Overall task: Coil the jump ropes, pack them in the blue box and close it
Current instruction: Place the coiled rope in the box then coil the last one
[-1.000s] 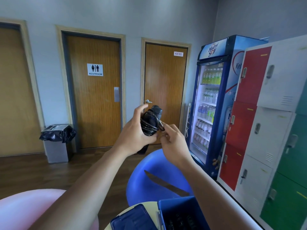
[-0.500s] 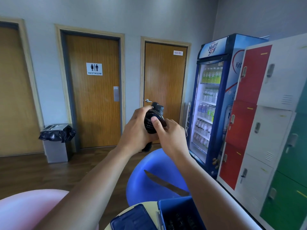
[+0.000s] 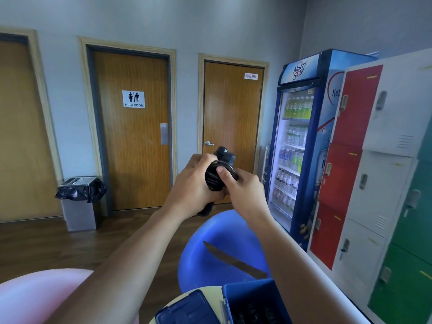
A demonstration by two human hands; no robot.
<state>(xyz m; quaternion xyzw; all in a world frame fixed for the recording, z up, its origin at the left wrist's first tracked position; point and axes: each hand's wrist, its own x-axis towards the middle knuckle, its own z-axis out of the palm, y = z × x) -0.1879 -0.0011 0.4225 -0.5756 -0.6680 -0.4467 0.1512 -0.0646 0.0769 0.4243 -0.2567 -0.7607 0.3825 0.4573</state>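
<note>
The left hand [image 3: 194,183] grips the jump rope [image 3: 211,181], coiled between both palms, right hand [image 3: 245,190] pinching its coils.

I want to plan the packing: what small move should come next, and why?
Probably lower the rope into the box. It looks fully coiled; the left hand grips it, the right hand pinches its wraps, and the box stands open below.
</note>
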